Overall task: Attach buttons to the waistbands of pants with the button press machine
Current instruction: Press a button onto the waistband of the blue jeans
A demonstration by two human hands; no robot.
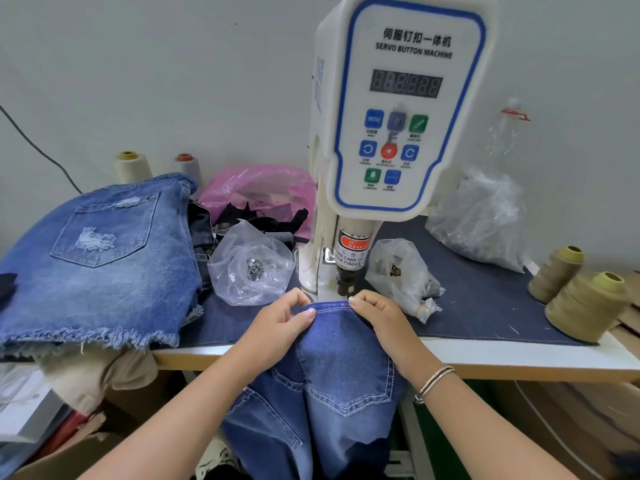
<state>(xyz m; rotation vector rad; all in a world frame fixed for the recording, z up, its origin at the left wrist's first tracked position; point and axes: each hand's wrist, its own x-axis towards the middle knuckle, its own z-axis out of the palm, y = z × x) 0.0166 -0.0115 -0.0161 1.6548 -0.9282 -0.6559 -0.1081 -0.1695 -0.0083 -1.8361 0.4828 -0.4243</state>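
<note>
Blue denim pants [332, 393] hang off the near edge of the table [519, 358] between the person's forearms, a back pocket with pale double stitching facing up. Their waistband [330, 305] is drawn up onto the tabletop and lies just under the dark press head [347, 284] of the button press machine [398, 116]. Each hand is pinched shut on that waistband: the left hand [277, 327] grips its left part between thumb and fingers, the right hand [381, 320] presses down on its right part, a bracelet [433, 382] at the wrist.

Left of the machine sits an open clear bag of metal buttons [252, 266], and beyond it a pink bag [259, 188]. A stack of frayed denim shorts [100, 258] fills the table's left side. Right of the press head lies a smaller clear bag [403, 275], with a larger crumpled one [481, 220] behind. Olive thread cones [585, 303] stand at the far right.
</note>
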